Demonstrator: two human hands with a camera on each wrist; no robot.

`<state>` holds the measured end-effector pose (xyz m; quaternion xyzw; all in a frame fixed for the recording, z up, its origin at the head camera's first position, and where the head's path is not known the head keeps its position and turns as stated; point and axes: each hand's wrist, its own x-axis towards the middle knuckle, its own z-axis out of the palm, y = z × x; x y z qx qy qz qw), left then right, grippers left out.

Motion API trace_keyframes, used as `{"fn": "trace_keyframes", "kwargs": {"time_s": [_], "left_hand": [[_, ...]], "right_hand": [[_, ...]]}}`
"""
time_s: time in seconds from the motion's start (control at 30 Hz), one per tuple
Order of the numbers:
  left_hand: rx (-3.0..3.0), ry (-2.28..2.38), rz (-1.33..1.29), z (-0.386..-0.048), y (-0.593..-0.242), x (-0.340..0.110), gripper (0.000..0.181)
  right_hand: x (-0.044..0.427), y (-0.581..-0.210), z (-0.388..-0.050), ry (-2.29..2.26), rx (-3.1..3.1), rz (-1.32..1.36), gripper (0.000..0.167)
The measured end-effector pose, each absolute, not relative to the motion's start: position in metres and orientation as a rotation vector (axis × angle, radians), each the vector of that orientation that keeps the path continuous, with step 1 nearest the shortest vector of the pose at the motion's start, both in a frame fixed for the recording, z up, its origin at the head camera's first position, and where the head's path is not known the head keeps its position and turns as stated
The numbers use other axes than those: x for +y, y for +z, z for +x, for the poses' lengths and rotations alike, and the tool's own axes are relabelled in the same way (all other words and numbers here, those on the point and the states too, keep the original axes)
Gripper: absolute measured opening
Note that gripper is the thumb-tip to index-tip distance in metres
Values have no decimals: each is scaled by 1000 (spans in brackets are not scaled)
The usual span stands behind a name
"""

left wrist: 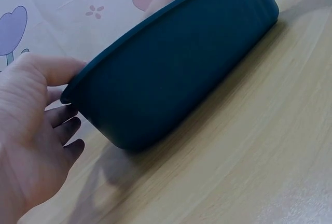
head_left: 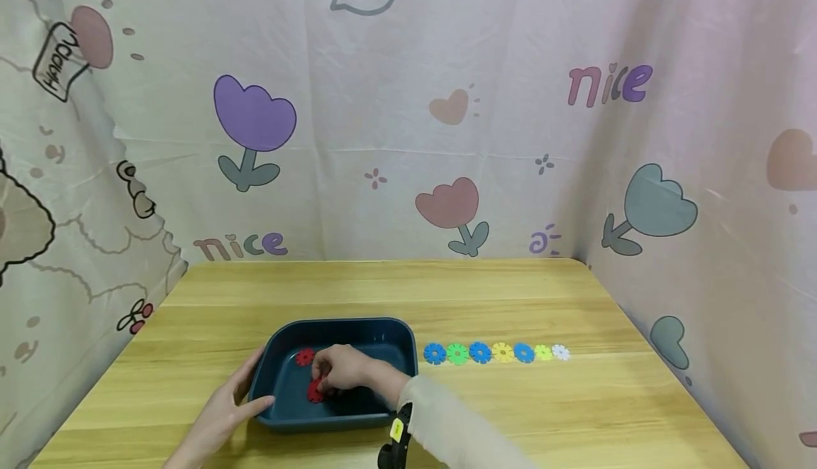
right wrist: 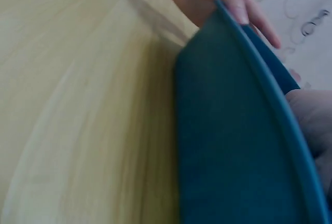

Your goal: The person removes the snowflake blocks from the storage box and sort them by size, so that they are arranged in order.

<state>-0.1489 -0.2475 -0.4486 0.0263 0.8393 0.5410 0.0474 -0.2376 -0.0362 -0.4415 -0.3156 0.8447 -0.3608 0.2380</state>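
A deep dark teal tray (head_left: 338,423) stands on the table. My left hand (head_left: 220,409) holds its left end; in the left wrist view the thumb lies on the rim and the other fingers bend against the outer wall (left wrist: 171,73). Inside the tray, my right hand (head_left: 347,368) pinches a red snowflake disc (head_left: 315,392) low over the floor, the disc partly covered by the fingers. A second red snowflake disc (head_left: 305,357) lies just behind it. In the right wrist view the tray's wall (right wrist: 223,120) hides most of the right hand (right wrist: 311,112).
To the tray's right, a straight row of several snowflake discs lies on the wooden table (head_left: 510,419), from a blue disc (head_left: 435,353) through green and yellow ones to a small white disc (head_left: 560,352). A patterned curtain (head_left: 370,114) hangs behind the table.
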Motion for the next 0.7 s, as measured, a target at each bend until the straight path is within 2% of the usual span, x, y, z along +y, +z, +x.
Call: {"fn": "trace_keyframes", "kwargs": {"time_s": [0.7], "left_hand": [[2598,1601,74,-152,-450,-246,78]], "right_hand": [[42,-412,-257,-1532,2147,-687,7]]}}
